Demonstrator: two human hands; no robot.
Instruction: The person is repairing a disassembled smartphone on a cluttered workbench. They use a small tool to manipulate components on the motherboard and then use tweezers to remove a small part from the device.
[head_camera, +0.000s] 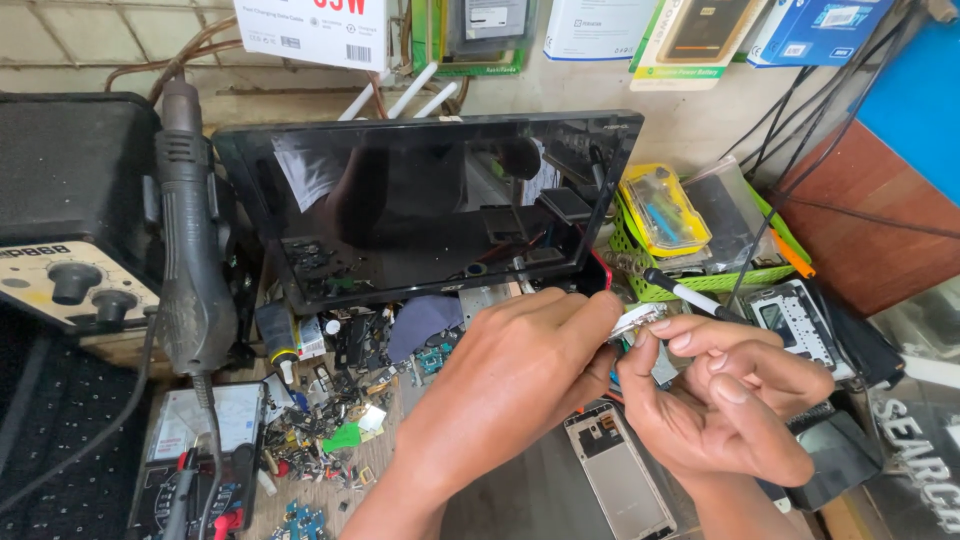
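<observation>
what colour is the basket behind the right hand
Bright green, a slotted plastic basket seen best in the head view, beyond the right hand.

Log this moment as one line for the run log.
left hand: pinching small metal part | right hand: pinching same part | below: phone frame | behind: dark tablet
</observation>
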